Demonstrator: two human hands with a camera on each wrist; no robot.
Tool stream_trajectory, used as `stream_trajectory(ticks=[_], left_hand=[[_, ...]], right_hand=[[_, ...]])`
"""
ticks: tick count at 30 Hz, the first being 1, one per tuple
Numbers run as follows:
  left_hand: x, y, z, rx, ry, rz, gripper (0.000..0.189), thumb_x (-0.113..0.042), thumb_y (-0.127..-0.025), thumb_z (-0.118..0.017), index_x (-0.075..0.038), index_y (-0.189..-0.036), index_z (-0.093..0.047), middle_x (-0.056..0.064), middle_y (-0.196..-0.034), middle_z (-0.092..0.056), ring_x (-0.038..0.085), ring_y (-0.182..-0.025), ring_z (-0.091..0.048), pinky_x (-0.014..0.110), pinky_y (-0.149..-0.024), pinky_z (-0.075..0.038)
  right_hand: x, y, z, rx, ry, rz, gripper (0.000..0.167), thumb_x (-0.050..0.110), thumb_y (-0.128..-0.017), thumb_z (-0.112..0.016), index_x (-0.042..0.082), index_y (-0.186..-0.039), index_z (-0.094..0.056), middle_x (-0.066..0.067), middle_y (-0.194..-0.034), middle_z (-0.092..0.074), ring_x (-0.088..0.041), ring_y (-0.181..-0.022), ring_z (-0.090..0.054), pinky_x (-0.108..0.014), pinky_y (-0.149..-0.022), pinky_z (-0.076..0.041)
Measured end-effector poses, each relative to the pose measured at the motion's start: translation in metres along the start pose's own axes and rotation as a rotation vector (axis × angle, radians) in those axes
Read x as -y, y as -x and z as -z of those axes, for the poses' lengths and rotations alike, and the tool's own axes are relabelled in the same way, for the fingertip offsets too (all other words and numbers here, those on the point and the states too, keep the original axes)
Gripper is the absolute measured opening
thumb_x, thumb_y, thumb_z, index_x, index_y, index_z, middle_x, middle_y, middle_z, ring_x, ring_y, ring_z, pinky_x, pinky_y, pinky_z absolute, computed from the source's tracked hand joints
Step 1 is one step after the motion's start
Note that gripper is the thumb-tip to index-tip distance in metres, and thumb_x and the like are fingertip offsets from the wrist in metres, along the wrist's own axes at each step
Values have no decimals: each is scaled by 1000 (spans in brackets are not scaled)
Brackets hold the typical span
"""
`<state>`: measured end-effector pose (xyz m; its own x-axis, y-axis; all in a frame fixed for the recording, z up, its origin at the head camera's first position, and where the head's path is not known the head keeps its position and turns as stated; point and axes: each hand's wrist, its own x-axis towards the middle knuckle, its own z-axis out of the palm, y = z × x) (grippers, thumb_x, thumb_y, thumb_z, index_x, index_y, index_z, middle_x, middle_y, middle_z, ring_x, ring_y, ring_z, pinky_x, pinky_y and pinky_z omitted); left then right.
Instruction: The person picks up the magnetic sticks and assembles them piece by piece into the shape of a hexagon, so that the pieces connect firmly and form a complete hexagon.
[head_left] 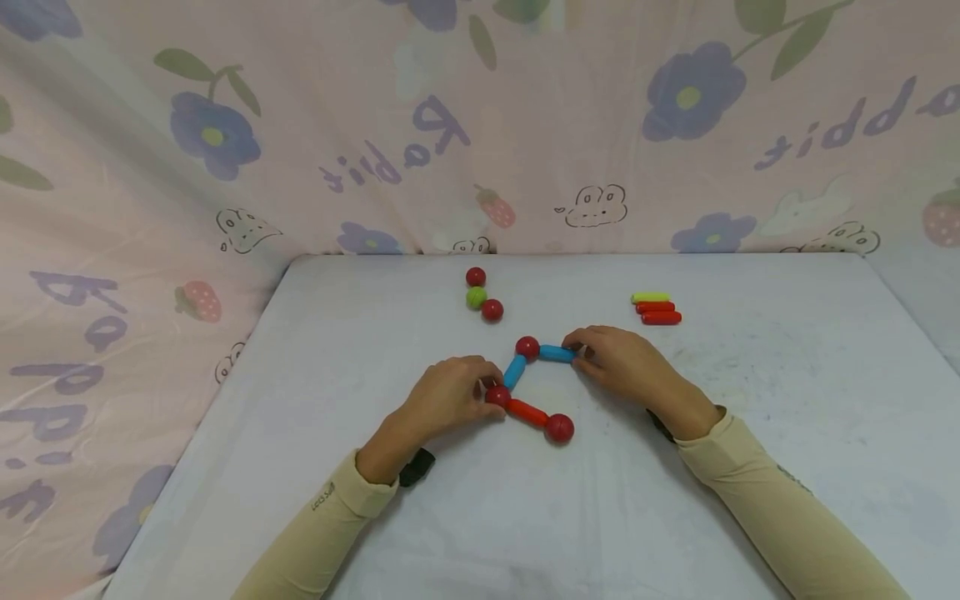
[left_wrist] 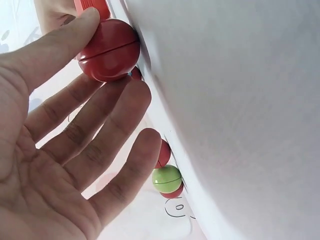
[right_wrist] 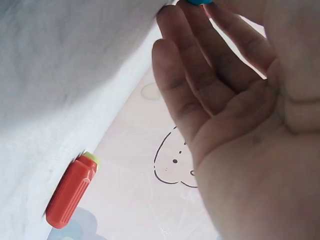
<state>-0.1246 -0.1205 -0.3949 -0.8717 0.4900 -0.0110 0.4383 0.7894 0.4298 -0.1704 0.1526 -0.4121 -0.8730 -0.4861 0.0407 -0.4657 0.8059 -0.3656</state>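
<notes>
A chain of toy balls and rods lies on the white table. My left hand (head_left: 448,393) pinches the red ball (head_left: 497,397) at its bend between thumb and fingers, which shows closely in the left wrist view. From that ball a red rod (head_left: 528,413) runs to another red ball (head_left: 559,428), and a blue rod (head_left: 514,372) runs up to the top red ball (head_left: 527,347). My right hand (head_left: 626,364) pinches the free end of a second blue rod (head_left: 556,354), whose other end meets the top ball. Only a bit of this rod shows in the right wrist view.
Two red balls (head_left: 476,277) with a green ball (head_left: 476,297) between them sit farther back. To the right rear, a yellow rod (head_left: 650,297) and two red rods (head_left: 662,318) lie side by side. A patterned cloth (head_left: 525,150) hangs behind the table (head_left: 360,308).
</notes>
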Motion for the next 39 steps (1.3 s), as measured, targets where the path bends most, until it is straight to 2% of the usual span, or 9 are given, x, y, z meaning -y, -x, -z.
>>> stream_trajectory(ticks=[7,14,18,22,25,28,33,39], left_hand=[[-4,2,0,24,18,-52,36,-31,-76,-88,-17,-106,-74,-7,-87,-67,11,-81,-61,22,-71,-49],[-6,3,-3,18,-26,-98,35,-33,-77,-86,-20,-108,-75,-9,-91,-66,9,-83,-62,20,-73,-50],[-5,3,-3,19,2,-126,35,-33,-77,-86,-19,-107,-75,-6,-96,-66,12,-86,-61,21,-75,-51],[-2,2,-3,34,24,-122,37,-36,-80,-84,-19,-111,-74,-3,-112,-63,14,-101,-59,28,-88,-54],[1,1,-1,66,1,-113,38,-37,-89,-74,-21,-123,-71,0,-134,-58,18,-122,-55,36,-101,-52],[3,1,1,95,-29,-132,35,-32,-98,-63,-25,-132,-66,2,-148,-51,23,-134,-50,41,-107,-48],[6,-1,0,87,-45,-160,31,-22,-98,-63,-26,-129,-67,5,-144,-54,25,-131,-53,43,-108,-47],[7,-2,-1,56,-49,-110,28,-25,-95,-68,-24,-123,-69,9,-143,-50,28,-130,-50,45,-107,-47]], right_hand=[[-1,-2,0,-1,1,19,28,12,-90,-72,13,-118,-69,-3,-106,-73,-20,-92,-68,-43,-87,-57],[1,-3,2,9,8,46,28,12,-90,-72,12,-118,-69,-3,-107,-73,-20,-93,-68,-43,-87,-57],[1,-4,2,23,10,47,29,11,-91,-71,12,-119,-69,-3,-109,-73,-20,-94,-68,-43,-89,-57],[2,-3,1,31,10,39,30,13,-91,-72,13,-120,-68,-4,-110,-73,-20,-94,-68,-43,-89,-57],[3,-3,0,29,10,39,31,14,-91,-72,13,-121,-68,-4,-109,-73,-20,-94,-67,-43,-88,-58],[4,-2,0,30,12,36,31,14,-91,-72,13,-121,-68,-4,-109,-72,-20,-93,-66,-43,-87,-58],[3,-2,0,26,20,35,31,15,-91,-72,14,-122,-68,-4,-109,-72,-20,-92,-67,-41,-85,-58],[2,0,0,12,27,47,31,16,-91,-72,13,-121,-68,-4,-111,-71,-19,-92,-67,-39,-84,-59]])
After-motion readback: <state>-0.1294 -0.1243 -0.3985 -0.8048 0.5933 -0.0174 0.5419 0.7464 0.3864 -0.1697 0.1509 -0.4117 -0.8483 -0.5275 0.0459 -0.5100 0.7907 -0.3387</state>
